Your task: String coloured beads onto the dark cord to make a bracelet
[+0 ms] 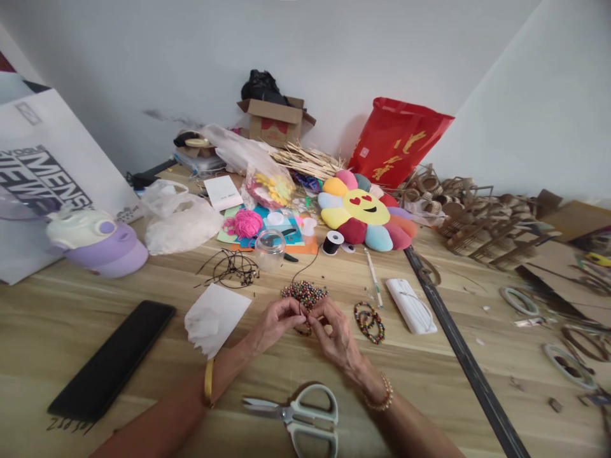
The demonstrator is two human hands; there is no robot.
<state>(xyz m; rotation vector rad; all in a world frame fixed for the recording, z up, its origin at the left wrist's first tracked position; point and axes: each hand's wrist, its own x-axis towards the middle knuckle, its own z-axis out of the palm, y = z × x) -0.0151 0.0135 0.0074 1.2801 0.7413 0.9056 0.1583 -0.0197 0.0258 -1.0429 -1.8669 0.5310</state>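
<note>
Beads (305, 292) are lying in a loose, many-coloured pile in the middle of the table (267, 381), just beyond the two hands. A short beaded strand (303, 331) is hanging between and just below the fingertips. The left hand (282, 320) is pinching narrowly at the strand's thin cord end, and the right hand (335, 332) is meeting it there, its thumb and forefinger also closing narrowly on the cord; the exact hold is too small to tell. A black cord (312, 261) is running from the far side, by the black spool (333, 242), toward the pile.

Beaded bracelets (370, 323) are resting just to the right of the right hand, and a white power bank (411, 306) is lying farther right. Scissors (296, 413) are lying on the near side, their blades pointing left. White paper (226, 310) is lying left of the left hand, with a black cord tangle (232, 270) beyond it. A clear jar (270, 251) is standing farther off, and a plush flower (366, 208) is resting on the far side, right of the spool.
</note>
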